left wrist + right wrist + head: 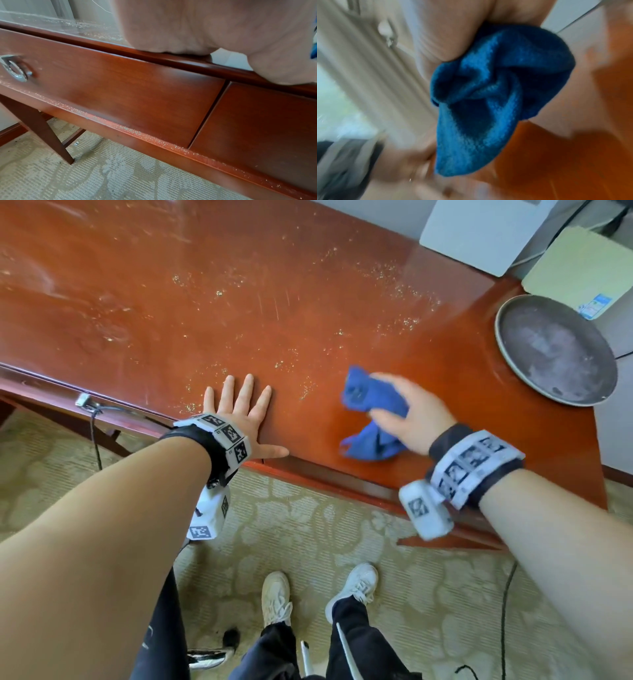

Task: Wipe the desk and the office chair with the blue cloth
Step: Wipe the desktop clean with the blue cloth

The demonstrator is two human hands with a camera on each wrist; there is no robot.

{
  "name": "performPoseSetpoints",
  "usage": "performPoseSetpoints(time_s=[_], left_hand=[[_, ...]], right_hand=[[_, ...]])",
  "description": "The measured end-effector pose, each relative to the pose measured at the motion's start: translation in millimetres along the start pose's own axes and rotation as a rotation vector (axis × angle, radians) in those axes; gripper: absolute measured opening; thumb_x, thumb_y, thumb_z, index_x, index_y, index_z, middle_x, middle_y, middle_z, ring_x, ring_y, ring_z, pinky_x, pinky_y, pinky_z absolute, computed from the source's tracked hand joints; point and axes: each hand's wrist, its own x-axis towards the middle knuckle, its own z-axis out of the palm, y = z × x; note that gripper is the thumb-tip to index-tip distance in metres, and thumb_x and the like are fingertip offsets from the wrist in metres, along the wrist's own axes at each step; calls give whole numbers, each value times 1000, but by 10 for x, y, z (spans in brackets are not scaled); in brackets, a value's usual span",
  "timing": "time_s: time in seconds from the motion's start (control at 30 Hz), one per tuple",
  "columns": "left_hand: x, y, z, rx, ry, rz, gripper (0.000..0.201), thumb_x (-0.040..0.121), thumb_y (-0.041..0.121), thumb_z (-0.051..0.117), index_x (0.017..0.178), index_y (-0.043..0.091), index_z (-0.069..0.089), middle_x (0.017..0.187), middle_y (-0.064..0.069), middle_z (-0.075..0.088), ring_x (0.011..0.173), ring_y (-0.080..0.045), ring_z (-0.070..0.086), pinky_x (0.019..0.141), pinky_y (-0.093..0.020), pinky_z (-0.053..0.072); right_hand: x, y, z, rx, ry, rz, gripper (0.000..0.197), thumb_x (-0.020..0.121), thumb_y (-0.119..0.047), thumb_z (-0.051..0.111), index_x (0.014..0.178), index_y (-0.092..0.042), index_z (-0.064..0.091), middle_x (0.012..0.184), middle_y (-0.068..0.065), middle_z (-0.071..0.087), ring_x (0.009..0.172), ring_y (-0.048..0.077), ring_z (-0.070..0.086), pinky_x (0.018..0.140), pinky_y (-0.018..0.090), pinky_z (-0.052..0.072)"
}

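Right hand grips the crumpled blue cloth near the red-brown wooden bench's front edge, its long axis running edge-to-back. Left hand lies spread flat beside it; dusty bench lies open to the left

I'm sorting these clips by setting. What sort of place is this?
Probably a hotel room or a small office. A red-brown wooden desk with a drawer stands on patterned beige carpet, a round metal tray sits at its end, and curtains seem to hang nearby.
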Motion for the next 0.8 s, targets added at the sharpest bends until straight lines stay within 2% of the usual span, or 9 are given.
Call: performPoseSetpoints(time_s=[0.13, 0.2, 0.27, 0.33, 0.47, 0.57, 0.63, 0.7, 0.8], left_hand=[[25, -9, 10, 3, -3, 8, 111, 67, 87, 32, 141, 30, -30, 150, -2, -34, 140, -30, -25, 114, -54, -6], [40, -15, 17, 4, -6, 9, 112, 68, 86, 33, 141, 30, -31, 150, -2, -34, 140, -31, -25, 114, -54, -6], [48, -15, 19, 10, -13, 9, 113, 68, 85, 35, 140, 29, -32, 149, -2, -35, 139, -31, -26, 114, -54, -7], [61, -17, 15, 13, -17, 12, 114, 69, 84, 37, 140, 28, -32, 149, -3, -36, 139, -31, -26, 113, -54, -8], [62, -32, 21, -8, -14, 27, 116, 69, 82, 42, 141, 28, -30, 150, -3, -34, 139, -31, -25, 113, -54, -8], [76, -40, 34, -10, 4, 26, 118, 69, 80, 47, 142, 27, -28, 150, -3, -33, 140, -32, -25, 113, -54, -7], [69, -31, 32, -3, 6, 24, 119, 69, 80, 49, 142, 27, -28, 150, -3, -33, 140, -32, -24, 112, -54, -7], [64, -25, 27, 3, 4, 24, 121, 68, 80, 51, 142, 27, -29, 150, -3, -33, 140, -32, -24, 112, -54, -7], [68, -27, 24, 9, -5, 26, 122, 68, 79, 52, 141, 27, -30, 150, -4, -33, 140, -32, -24, 113, -55, -6]], right_hand=[[581, 215, -298, -277, 136, 89, 42, 85, -23, 53, 125, -8, 49, 119, 10, 56, 110, 27, 52, 92, 32, 40], [787, 335, -144, -358, 37, 226, 53, 88, -29, 53, 133, -5, 40, 136, 19, 42, 128, 35, 37, 105, 40, 31], [889, 380, 120, -430, -111, 339, 65, 93, -33, 51, 146, -10, 20, 154, 15, 15, 142, 33, 11, 114, 46, 14], [906, 270, 310, -496, -187, 271, 68, 95, -35, 47, 149, -15, 12, 157, 10, 1, 143, 30, -1, 114, 45, 3], [594, -46, 556, -554, -435, -71, 71, 92, -27, 54, 149, -15, 11, 157, 10, -2, 144, 28, -3, 113, 37, 1], [182, -170, 683, -447, -567, -200, 69, 89, -19, 58, 147, -17, 21, 157, 6, 7, 144, 21, 4, 114, 32, 4], [13, -167, 630, -275, -606, -146, 62, 86, -15, 61, 143, -16, 35, 151, 7, 30, 138, 19, 28, 110, 29, 24], [-32, -147, 468, -211, -553, -154, 52, 84, -15, 63, 134, -21, 48, 132, 3, 52, 115, 11, 49, 90, 20, 35], [112, -106, 162, -227, -355, -100, 51, 84, -19, 64, 132, -25, 50, 119, -5, 58, 105, 8, 53, 80, 16, 35]])
